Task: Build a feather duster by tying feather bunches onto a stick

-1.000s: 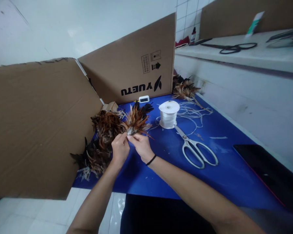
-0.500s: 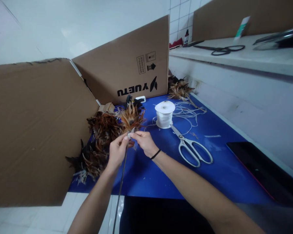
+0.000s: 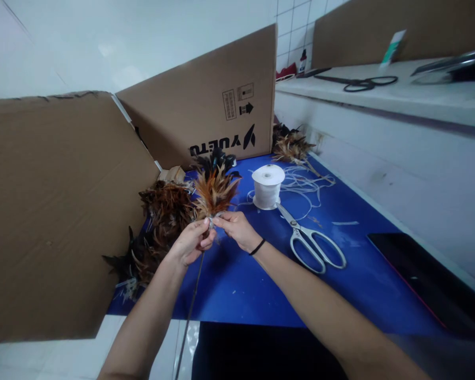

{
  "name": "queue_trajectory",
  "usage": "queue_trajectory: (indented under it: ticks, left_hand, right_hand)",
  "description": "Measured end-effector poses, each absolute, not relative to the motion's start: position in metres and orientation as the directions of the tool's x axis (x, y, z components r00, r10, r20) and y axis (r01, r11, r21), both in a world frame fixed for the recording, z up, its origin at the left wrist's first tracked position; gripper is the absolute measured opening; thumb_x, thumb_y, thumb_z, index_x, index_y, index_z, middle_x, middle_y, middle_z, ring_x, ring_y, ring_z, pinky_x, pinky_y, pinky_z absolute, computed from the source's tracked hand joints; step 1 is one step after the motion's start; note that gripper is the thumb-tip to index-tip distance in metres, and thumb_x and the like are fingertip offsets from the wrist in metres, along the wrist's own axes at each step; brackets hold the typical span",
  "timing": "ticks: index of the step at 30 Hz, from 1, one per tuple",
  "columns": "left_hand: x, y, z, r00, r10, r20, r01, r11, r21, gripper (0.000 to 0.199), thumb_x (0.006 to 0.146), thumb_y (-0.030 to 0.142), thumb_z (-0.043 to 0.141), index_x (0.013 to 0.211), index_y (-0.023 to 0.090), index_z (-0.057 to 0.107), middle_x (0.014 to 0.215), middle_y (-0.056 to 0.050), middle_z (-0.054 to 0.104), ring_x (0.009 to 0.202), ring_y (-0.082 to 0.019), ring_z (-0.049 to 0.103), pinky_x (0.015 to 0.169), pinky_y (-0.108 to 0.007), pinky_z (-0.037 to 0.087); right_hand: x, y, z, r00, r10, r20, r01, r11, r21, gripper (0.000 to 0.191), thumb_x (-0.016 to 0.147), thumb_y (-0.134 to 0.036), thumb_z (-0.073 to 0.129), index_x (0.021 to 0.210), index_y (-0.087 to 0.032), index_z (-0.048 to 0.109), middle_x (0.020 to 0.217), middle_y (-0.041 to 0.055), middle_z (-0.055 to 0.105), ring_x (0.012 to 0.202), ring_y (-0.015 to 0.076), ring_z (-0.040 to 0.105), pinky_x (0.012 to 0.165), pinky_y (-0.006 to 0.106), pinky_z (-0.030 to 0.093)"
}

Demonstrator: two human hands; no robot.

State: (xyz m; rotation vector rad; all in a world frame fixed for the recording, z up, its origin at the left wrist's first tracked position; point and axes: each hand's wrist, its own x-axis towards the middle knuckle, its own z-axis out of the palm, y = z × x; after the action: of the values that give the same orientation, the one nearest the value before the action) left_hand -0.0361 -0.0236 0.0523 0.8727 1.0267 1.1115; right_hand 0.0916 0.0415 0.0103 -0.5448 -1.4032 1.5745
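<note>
A feather duster point(image 3: 216, 192), with brown-orange feathers below dark tips, points away from me over the blue table. Its thin dark stick point(image 3: 190, 311) runs down toward me past the table's front edge. My left hand point(image 3: 193, 240) is closed around the base of the feathers, where the stick begins. My right hand point(image 3: 237, 229), a black band at its wrist, pinches at the same spot from the right. Something pale, perhaps tape or ribbon, shows between the fingertips; the fingers mostly hide it.
To the right stand a spool of white ribbon point(image 3: 267, 190) and open-bladed scissors point(image 3: 316, 243). Loose feather bunches point(image 3: 162, 227) lie left against a cardboard panel point(image 3: 55, 221). A black tablet-like device point(image 3: 423, 274) rests at right. Black scissors point(image 3: 360, 83) lie on the ledge.
The feather head has turned, showing more dark tips and fuller orange feathers. My left hand has rolled, its fingers now more visible; my right hand has shifted slightly right.
</note>
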Motion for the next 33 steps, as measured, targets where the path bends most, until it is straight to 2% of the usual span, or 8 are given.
queue_trajectory:
  ticks: [4, 7, 11, 18, 23, 26, 29, 33]
  left_hand:
    - [-0.038, -0.018, 0.05, 0.084, 0.976, -0.202, -0.192, 0.215, 0.958, 0.032, 0.075, 0.041, 0.064, 0.07, 0.012, 0.053, 0.051, 0.002, 0.051, 0.034, -0.001, 0.028, 0.036, -0.016, 0.017]
    - [-0.037, -0.014, 0.048, 0.043, 0.979, -0.198, -0.158, 0.203, 0.966, 0.034, 0.072, 0.044, 0.066, 0.069, 0.012, 0.054, 0.05, 0.002, 0.052, 0.034, -0.001, 0.029, 0.036, -0.017, 0.015]
    - [-0.032, -0.011, 0.044, -0.047, 0.985, -0.164, -0.083, 0.16, 0.984, 0.039, 0.068, 0.048, 0.067, 0.062, 0.012, 0.054, 0.048, 0.001, 0.051, 0.034, -0.002, 0.031, 0.036, -0.018, 0.014]
    - [-0.024, -0.007, 0.035, -0.194, 0.981, -0.027, 0.048, 0.037, 0.998, 0.041, 0.071, 0.048, 0.063, 0.055, 0.011, 0.054, 0.047, 0.001, 0.049, 0.033, -0.002, 0.031, 0.036, -0.018, 0.017]
    - [-0.022, -0.004, 0.032, -0.239, 0.971, 0.026, 0.116, 0.002, 0.993, 0.041, 0.072, 0.047, 0.062, 0.053, 0.011, 0.054, 0.045, 0.002, 0.049, 0.033, -0.002, 0.033, 0.036, -0.018, 0.019]
    - [-0.025, -0.003, 0.034, -0.213, 0.977, -0.023, 0.102, 0.045, 0.994, 0.04, 0.069, 0.048, 0.064, 0.056, 0.011, 0.056, 0.049, 0.0, 0.053, 0.034, -0.003, 0.037, 0.035, -0.018, 0.018]
    - [-0.03, -0.004, 0.039, -0.108, 0.986, -0.13, 0.051, 0.137, 0.989, 0.04, 0.068, 0.05, 0.065, 0.059, 0.011, 0.058, 0.049, -0.001, 0.054, 0.036, -0.005, 0.042, 0.035, -0.018, 0.02]
    - [-0.033, -0.003, 0.043, -0.008, 0.976, -0.217, 0.003, 0.217, 0.976, 0.041, 0.069, 0.05, 0.064, 0.061, 0.01, 0.06, 0.044, 0.0, 0.05, 0.037, -0.004, 0.038, 0.036, -0.017, 0.02]
  right_hand:
    - [0.093, 0.049, 0.005, -0.424, 0.846, 0.322, -0.278, 0.217, -0.936, 0.036, 0.067, -0.045, 0.066, 0.054, -0.013, 0.056, 0.052, -0.0039, 0.045, 0.053, 0.0076, 0.038, 0.053, 0.022, 0.031]
    - [0.094, 0.051, 0.003, -0.373, 0.874, 0.312, -0.186, 0.26, -0.948, 0.035, 0.065, -0.044, 0.068, 0.054, -0.013, 0.059, 0.05, -0.004, 0.045, 0.051, 0.0075, 0.036, 0.05, 0.023, 0.029]
    - [0.094, 0.052, 0.0, -0.335, 0.905, 0.263, -0.146, 0.226, -0.963, 0.033, 0.062, -0.044, 0.069, 0.056, -0.012, 0.061, 0.05, -0.003, 0.05, 0.049, 0.0075, 0.037, 0.05, 0.022, 0.03]
    - [0.09, 0.051, -0.003, -0.25, 0.954, 0.166, -0.198, 0.117, -0.973, 0.033, 0.056, -0.041, 0.074, 0.055, -0.013, 0.058, 0.05, -0.003, 0.05, 0.049, 0.0075, 0.038, 0.049, 0.022, 0.031]
    - [0.089, 0.047, 0.0, -0.278, 0.952, 0.128, -0.252, 0.056, -0.966, 0.028, 0.06, -0.037, 0.07, 0.053, -0.013, 0.056, 0.053, -0.0022, 0.052, 0.051, 0.0082, 0.041, 0.051, 0.023, 0.033]
    - [0.09, 0.045, 0.003, -0.257, 0.958, 0.129, -0.206, 0.076, -0.975, 0.028, 0.064, -0.035, 0.065, 0.05, -0.014, 0.054, 0.048, -0.0042, 0.047, 0.049, 0.0073, 0.037, 0.049, 0.022, 0.03]
    - [0.091, 0.044, 0.005, -0.252, 0.957, 0.141, -0.166, 0.101, -0.981, 0.028, 0.066, -0.035, 0.063, 0.05, -0.014, 0.055, 0.046, -0.0052, 0.043, 0.047, 0.0069, 0.035, 0.048, 0.022, 0.028]
    - [0.091, 0.046, 0.005, -0.272, 0.948, 0.163, -0.188, 0.114, -0.975, 0.027, 0.067, -0.035, 0.063, 0.052, -0.013, 0.058, 0.048, -0.0033, 0.049, 0.049, 0.0081, 0.04, 0.05, 0.023, 0.031]
